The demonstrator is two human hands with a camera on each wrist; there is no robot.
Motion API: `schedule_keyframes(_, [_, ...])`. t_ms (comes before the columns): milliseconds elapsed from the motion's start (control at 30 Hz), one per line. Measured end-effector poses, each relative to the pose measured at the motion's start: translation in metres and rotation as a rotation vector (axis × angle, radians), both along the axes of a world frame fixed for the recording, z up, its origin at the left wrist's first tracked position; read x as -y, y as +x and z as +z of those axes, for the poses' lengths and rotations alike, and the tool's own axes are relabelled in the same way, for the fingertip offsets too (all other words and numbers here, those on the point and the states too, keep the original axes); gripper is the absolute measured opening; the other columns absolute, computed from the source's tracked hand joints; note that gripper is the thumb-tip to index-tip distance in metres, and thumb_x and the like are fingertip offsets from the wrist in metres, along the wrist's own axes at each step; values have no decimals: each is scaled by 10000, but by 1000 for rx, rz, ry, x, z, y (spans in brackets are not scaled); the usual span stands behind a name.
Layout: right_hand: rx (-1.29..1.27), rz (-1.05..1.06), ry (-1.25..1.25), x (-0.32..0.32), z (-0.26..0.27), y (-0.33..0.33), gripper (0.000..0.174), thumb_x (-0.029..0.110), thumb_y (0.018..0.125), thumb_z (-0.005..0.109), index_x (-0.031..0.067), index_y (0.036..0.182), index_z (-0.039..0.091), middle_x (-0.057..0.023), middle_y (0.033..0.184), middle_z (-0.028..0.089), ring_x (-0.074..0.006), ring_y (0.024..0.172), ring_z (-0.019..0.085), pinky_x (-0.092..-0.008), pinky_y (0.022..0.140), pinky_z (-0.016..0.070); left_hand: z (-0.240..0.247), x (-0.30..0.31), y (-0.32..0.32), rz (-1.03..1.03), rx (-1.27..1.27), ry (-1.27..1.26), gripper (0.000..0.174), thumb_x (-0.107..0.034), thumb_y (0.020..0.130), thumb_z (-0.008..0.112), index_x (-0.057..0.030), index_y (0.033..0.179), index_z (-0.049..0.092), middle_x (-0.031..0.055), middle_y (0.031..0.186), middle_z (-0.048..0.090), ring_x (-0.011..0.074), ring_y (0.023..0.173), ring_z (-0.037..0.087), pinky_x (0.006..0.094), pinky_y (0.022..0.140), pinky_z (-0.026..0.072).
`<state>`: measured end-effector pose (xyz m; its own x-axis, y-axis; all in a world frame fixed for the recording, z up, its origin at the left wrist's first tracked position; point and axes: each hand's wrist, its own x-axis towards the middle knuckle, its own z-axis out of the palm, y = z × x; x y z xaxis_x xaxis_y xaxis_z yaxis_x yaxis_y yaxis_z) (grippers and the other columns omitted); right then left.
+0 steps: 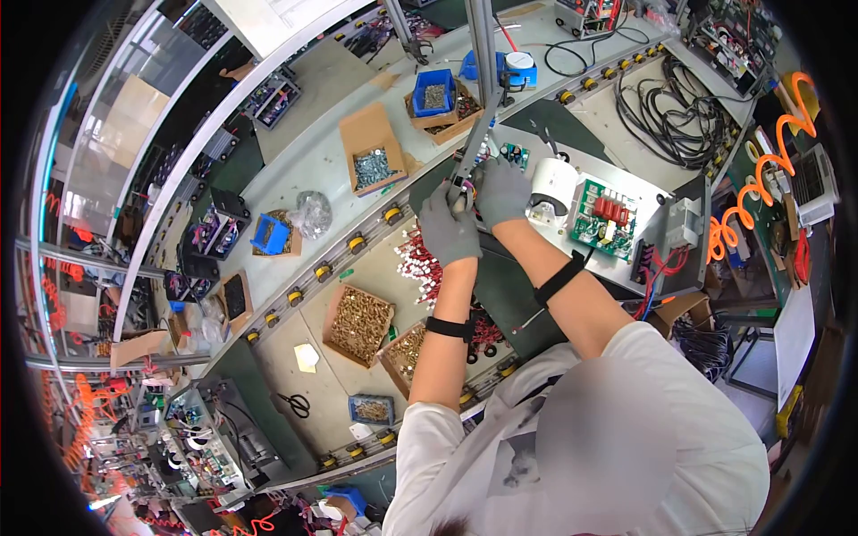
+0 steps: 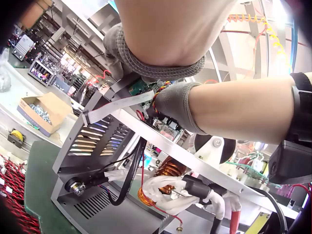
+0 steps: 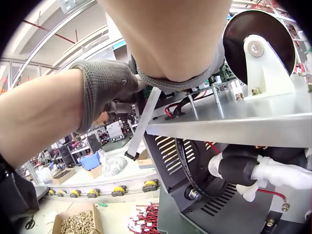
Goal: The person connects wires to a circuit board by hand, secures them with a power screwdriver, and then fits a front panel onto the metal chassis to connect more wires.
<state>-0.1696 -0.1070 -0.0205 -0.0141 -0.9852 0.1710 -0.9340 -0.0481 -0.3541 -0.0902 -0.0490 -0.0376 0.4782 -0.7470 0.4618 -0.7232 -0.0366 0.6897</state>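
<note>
Both hands wear grey gloves and work close together at the front panel point(image 1: 474, 147) of a metal chassis point(image 2: 114, 161). My left hand point(image 1: 451, 223) curls its fingers at the panel's near end, seen again as the left hand point(image 3: 109, 87) in the right wrist view. Just right of it, my right hand point(image 1: 503, 189) reaches down behind the panel, beside a small green circuit board point(image 1: 514, 154). Its fingertips are hidden, so I cannot tell what they hold. Twisted coloured wires point(image 2: 160, 92) run by the right hand. A flat grey ribbon cable point(image 3: 146, 119) hangs loose below the hands.
A white cylinder point(image 1: 554, 181) and a green board with red parts point(image 1: 606, 214) sit on the chassis shelf. Red wires with white connectors point(image 1: 418, 268) lie near the left forearm. Boxes of brass fasteners point(image 1: 359, 323) and screws point(image 1: 372, 168) stand around, beside roller rails point(image 1: 357, 243).
</note>
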Motion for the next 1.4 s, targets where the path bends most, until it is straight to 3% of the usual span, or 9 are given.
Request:
schedule_keyframes(167, [355,-157,23,-15,8,-3,182,226,826,555,87,940,590,-130,865,613,-327,800,598,-432,680,478,35,-16,-17,98,188,-281,256,-190,820,618,-30,1017,583,113,880,602,259,767,591,354,681,462])
schedule_keyframes(267, [445,-66,-142,-34,3,-14,148,171,808,572,87,928,554,-122,848,598,-319,782,591,-422,644,472,34,-20,-30,-30,-260,-46,229,-233,838,636,-12,893,660,59,675,609,104,577,527,249,557,428])
schedule_keyframes(367, [457,85,-465,-41,-9,-24,153,91,758,587,92,902,536,-99,832,580,-297,778,585,-402,599,466,36,-12,-33,-70,-520,-43,206,-204,837,637,-11,898,674,41,666,610,87,573,522,238,546,424])
schedule_keyframes(500, [447,269,-532,-43,-9,-36,185,74,733,598,91,913,560,-86,837,583,-291,767,584,-385,604,473,19,-9,-28,-118,-702,56,245,-262,828,636,-32,908,662,75,733,625,156,589,594,275,551,459])
schedule_keyframes(767, [579,273,-335,-50,15,-36,71,144,772,620,99,827,623,-88,814,600,-295,746,595,-364,651,484,38,-16,-29,1,-190,98,201,-192,836,608,-2,890,650,101,733,628,179,623,577,298,591,455])
schedule_keyframes(1067, [-74,103,41,4,10,-9,165,181,760,609,108,905,632,-57,901,620,-220,933,576,-368,658,501,39,-15,-17,140,75,-156,302,-198,800,607,-32,1052,583,137,939,583,271,842,577,358,751,459])
schedule_keyframes(1200, [-125,48,20,9,-1,-1,172,188,774,583,91,907,633,-66,923,616,-235,943,566,-355,704,476,42,-10,-13,106,-19,-138,307,-176,769,625,-15,1026,576,134,925,584,258,825,575,350,752,459])
schedule_keyframes(1267, [-121,29,25,9,-3,2,171,205,781,579,94,898,636,-70,928,610,-243,937,562,-358,747,466,38,-7,-10,-83,-429,2,256,-131,764,617,-10,986,575,131,893,597,262,808,580,347,750,459])
schedule_keyframes(1400, [-58,-11,-45,5,-8,6,185,168,782,554,97,939,621,-56,959,580,-222,972,515,-360,766,402,28,-4,-1,-69,-327,131,218,-119,766,621,-9,948,576,136,848,606,280,777,588,351,740,462])
